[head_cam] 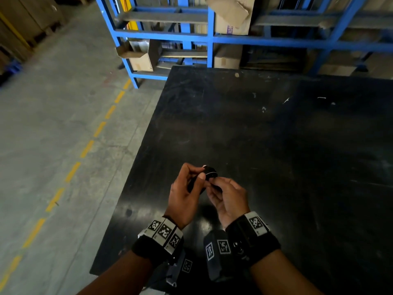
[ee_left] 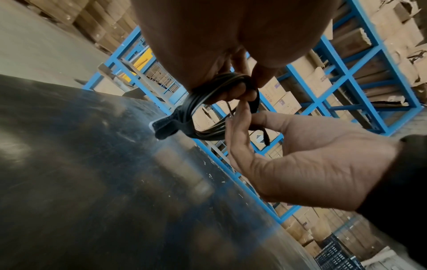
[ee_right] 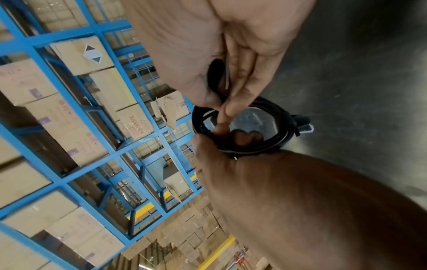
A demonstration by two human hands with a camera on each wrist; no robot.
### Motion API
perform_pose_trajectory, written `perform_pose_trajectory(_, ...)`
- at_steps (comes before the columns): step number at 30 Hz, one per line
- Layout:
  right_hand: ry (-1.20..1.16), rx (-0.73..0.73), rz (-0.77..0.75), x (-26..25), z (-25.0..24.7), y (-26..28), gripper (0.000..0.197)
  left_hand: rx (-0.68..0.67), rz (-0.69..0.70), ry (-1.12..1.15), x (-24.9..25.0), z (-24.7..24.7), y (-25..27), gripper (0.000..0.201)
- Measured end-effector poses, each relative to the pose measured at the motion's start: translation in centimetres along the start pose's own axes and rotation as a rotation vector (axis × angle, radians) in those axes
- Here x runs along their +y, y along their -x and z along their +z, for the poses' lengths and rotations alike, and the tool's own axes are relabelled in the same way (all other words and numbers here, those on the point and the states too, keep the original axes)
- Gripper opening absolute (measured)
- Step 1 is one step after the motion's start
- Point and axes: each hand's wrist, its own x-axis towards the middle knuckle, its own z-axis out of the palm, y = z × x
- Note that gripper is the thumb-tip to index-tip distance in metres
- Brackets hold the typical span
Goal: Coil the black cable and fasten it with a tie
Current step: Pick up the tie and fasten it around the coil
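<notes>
Both hands hover over the black table (head_cam: 276, 128), close to its near left corner. My left hand (head_cam: 202, 177) has its fingers curled through a small coil of black cable (head_cam: 211, 173) and grips it. In the left wrist view the coil (ee_left: 203, 104) hangs from the left hand (ee_left: 240, 91), and a black tie tab with a white edge (ee_left: 164, 126) sticks out from it. My right hand (ee_left: 247, 118) pinches a flat black strap (ee_left: 255, 104) that runs off the coil. The right wrist view shows that strap (ee_right: 216, 76) between the right thumb and fingers, above the coil (ee_right: 284, 135).
Blue metal racks (head_cam: 210, 39) loaded with cardboard boxes (head_cam: 140, 58) stand behind the table. On the left lies concrete floor with a dashed yellow line (head_cam: 87, 149). The table's left edge (head_cam: 136, 158) runs near my left forearm.
</notes>
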Motion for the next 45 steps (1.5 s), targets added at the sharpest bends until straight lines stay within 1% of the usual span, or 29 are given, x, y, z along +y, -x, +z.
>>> perform_pose_trajectory(2, -0.02, 0.013, 0.014, 0.0, -0.2, 0.6, 0.01, 0.009, 0.025, 0.004, 0.2, 0.1, 0.4, 0.009)
perform_pose_trajectory(3, -0.028, 0.019, 0.018, 0.1, -0.4, 0.9, 0.014, 0.009, 0.037, 0.008, 0.3, 0.1, 0.7, 0.005)
perform_pose_trajectory(5, -0.043, 0.026, 0.021, 0.2, -0.8, 1.4, 0.023, -0.005, 0.056, 0.002, 0.4, 0.2, 1.2, 0.004)
perform_pose_trajectory(8, -0.074, 0.008, 0.023, 0.3, -1.2, 1.9, 0.029, -0.035, 0.063, 0.024, 0.7, 0.4, 2.0, 0.003)
perform_pose_trajectory(11, -0.097, -0.023, 0.031, 0.4, -1.7, 2.2, 0.028, -0.046, 0.052, 0.047, 1.1, 0.6, 2.5, 0.004)
perform_pose_trajectory(13, -0.093, -0.047, 0.04, 0.4, -1.9, 2.6, 0.024, -0.049, 0.052, 0.066, 1.5, 0.6, 2.9, 0.005)
perform_pose_trajectory(15, -0.108, -0.068, 0.053, 0.4, -2.1, 3.0, 0.021, -0.043, 0.037, 0.101, 1.9, 0.7, 3.3, 0.015)
perform_pose_trajectory(17, -0.127, -0.087, 0.055, 0.4, -2.0, 3.5, 0.021, -0.018, -0.003, 0.143, 2.2, 0.9, 3.7, 0.027)
perform_pose_trajectory(18, -0.131, -0.093, 0.053, 0.3, -2.0, 3.6, 0.022, -0.005, -0.016, 0.155, 2.3, 1.0, 3.8, 0.028)
perform_pose_trajectory(21, -0.127, -0.104, 0.04, 0.4, -2.1, 3.9, 0.022, 0.01, -0.017, 0.141, 2.1, 1.0, 3.8, 0.021)
perform_pose_trajectory(24, -0.115, -0.106, -0.015, 0.2, -2.3, 4.3, 0.022, 0.019, 0.001, 0.107, 2.7, 0.9, 3.9, 0.02)
perform_pose_trajectory(27, 0.012, -0.111, -0.148, -0.2, -2.6, 5.0, 0.019, 0.025, 0.007, 0.095, 3.6, 1.0, 4.0, 0.023)
perform_pose_trajectory(31, 0.297, -0.123, -0.412, -0.7, -3.4, 5.7, 0.013, 0.048, 0.065, 0.006, 3.7, 1.1, 3.8, 0.023)
perform_pose_trajectory(34, 0.468, -0.166, -0.602, -1.1, -4.3, 5.8, 0.011, 0.049, 0.068, -0.019, 3.8, 1.4, 3.9, 0.024)
perform_pose_trajectory(36, 0.648, -0.173, -0.765, -1.3, -4.8, 5.8, 0.02, 0.044, 0.071, -0.009, 4.0, 1.7, 4.1, 0.024)
perform_pose_trajectory(38, 0.856, -0.148, -0.945, -1.5, -5.3, 5.9, 0.026, 0.038, 0.076, -0.006, 4.0, 2.0, 4.1, 0.023)
perform_pose_trajectory(41, 1.086, -0.121, -1.225, -2.1, -6.1, 5.7, 0.023, 0.029, 0.078, -0.02, 4.0, 2.4, 4.1, 0.022)
perform_pose_trajectory(43, 1.135, -0.119, -1.309, -2.7, -6.4, 5.5, 0.016, 0.023, 0.081, -0.024, 4.0, 2.6, 4.0, 0.022)
perform_pose_trajectory(45, 1.125, -0.118, -1.306, -3.7, -6.7, 5.3, 0.012, 0.015, 0.084, -0.038, 3.7, 2.7, 3.8, 0.02)
